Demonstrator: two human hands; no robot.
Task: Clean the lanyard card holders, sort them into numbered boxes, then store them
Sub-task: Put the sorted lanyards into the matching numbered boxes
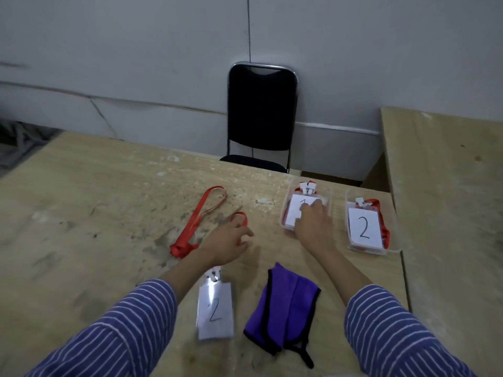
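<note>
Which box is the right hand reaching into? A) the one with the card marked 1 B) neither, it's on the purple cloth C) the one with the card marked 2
A: the right hand rests on the card marked 1 in the left box; the box with the 2 card sits untouched beside it.
</note>
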